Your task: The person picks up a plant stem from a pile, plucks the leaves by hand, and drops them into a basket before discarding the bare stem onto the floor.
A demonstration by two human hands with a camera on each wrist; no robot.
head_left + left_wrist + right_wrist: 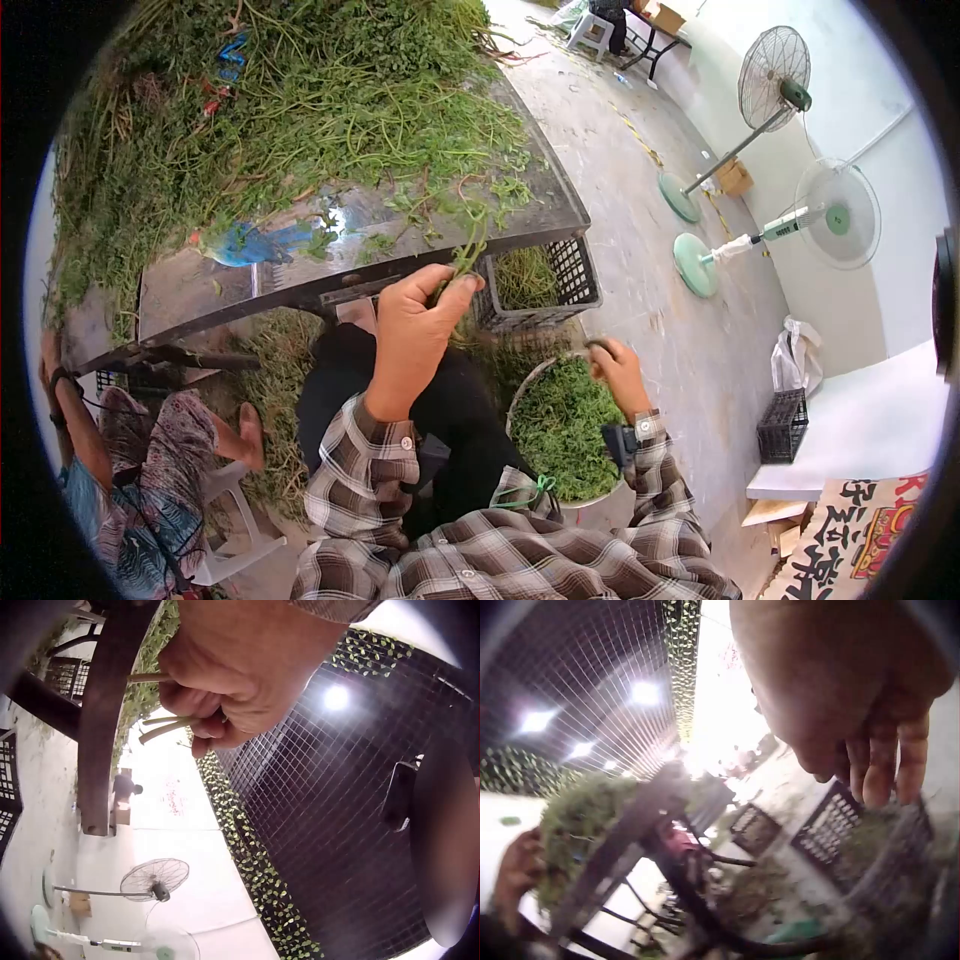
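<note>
My left hand (415, 335) pinches a few green stems (470, 250) between thumb and fingers, just off the metal table's (530, 215) front edge. In the left wrist view, cut stem ends (169, 729) stick out of the curled fingers of that hand (232, 671). A large heap of leafy greens (330, 110) covers much of the tabletop. My right hand (618, 375) hovers by the upper right rim of a round tub of picked greens (565, 430). Its fingers hang loosely bent in the right wrist view, where the hand (855, 697) shows nothing held.
Under the table corner stands a black crate (575, 275) with stems. Loose greens (275, 400) lie on the floor. A seated person (150, 470) is at the lower left. Two standing fans (680, 197) and a small black crate (782, 425) are on the right.
</note>
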